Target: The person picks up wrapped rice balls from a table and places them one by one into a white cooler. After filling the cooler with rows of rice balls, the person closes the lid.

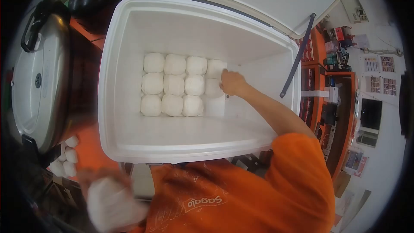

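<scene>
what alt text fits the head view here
A person's right hand reaches into an open white cooler, touching white dough balls arranged in rows. The blurred left hand holds another white ball.

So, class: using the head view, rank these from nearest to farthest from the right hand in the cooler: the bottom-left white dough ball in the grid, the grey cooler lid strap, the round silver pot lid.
From the right hand:
1. Grey cooler lid strap, to its right.
2. Bottom-left white dough ball, across the grid.
3. Round silver pot lid, far left, outside the white cooler.
</scene>
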